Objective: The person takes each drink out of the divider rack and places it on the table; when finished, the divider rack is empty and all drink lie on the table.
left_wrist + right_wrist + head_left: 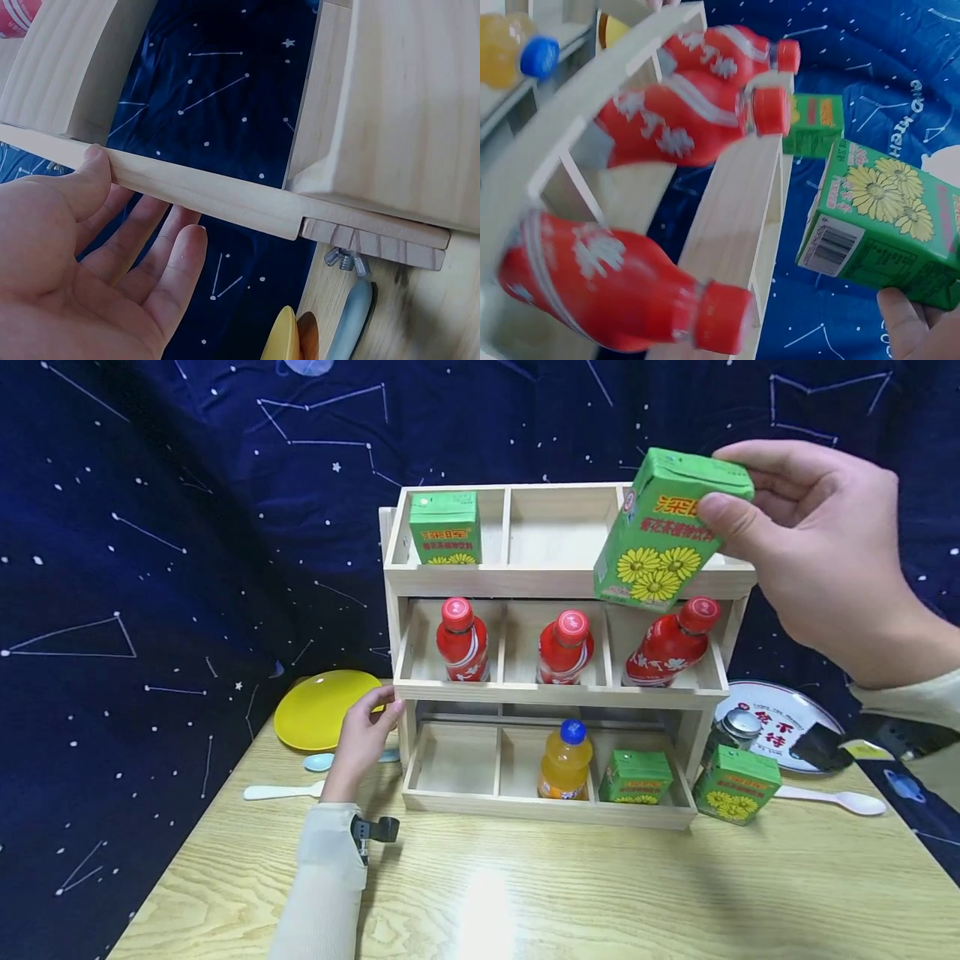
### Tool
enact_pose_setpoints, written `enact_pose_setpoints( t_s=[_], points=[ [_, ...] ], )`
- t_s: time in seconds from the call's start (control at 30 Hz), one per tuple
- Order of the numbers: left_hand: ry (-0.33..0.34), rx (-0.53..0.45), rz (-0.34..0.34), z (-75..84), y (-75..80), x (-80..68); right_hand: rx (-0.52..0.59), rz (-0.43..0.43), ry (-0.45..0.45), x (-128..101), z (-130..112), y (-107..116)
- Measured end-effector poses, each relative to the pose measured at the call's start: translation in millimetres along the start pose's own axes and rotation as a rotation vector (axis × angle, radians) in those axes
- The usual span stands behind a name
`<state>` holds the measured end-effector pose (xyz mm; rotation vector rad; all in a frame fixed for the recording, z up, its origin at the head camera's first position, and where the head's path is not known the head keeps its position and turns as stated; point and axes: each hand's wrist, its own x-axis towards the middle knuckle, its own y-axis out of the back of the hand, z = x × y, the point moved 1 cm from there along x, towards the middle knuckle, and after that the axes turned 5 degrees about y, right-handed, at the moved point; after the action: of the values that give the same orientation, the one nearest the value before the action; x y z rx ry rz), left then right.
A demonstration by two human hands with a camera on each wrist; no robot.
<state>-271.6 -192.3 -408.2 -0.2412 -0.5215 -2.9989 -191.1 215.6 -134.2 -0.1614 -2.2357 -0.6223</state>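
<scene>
My right hand point(817, 539) pinches a green flower-print drink carton point(660, 531) by its top, tilted, in front of the top right compartment of a wooden three-tier rack point(562, 581). In the right wrist view the carton point(885, 225) hangs past the rack's edge, my thumb under it. My left hand point(363, 735) rests open against the rack's left side, thumb on a rail point(202, 191). A second carton point(445, 528) stands top left. Three red bottles point(566, 647) fill the middle tier. An orange bottle point(564, 762) and another carton point(637, 777) sit in the bottom tier.
On the wooden table point(525, 885), a carton point(737, 783) and a metal-capped jar point(731, 731) stand right of the rack. A printed round tray point(783, 718) and a white spoon point(832, 797) lie far right. Left of the rack are a yellow plate point(318, 710) and spoons point(281, 791).
</scene>
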Motion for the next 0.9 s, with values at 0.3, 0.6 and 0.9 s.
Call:
enact_pose_setpoints(
  t_s=[0.3, 0.6, 0.9],
  points=[
    [0.014, -0.008, -0.005, 0.2, 0.0, -0.3, -0.062, 0.033, -0.044, -70, 7, 13],
    [0.036, 0.015, 0.002, -0.6, -0.8, -1.3, -0.049, 0.039, -0.125, -131, 34, 26],
    [0.020, 0.013, -0.001, 0.7, -0.8, -1.5, 0.187, 0.128, -0.159, -175, 74, 41]
  ],
)
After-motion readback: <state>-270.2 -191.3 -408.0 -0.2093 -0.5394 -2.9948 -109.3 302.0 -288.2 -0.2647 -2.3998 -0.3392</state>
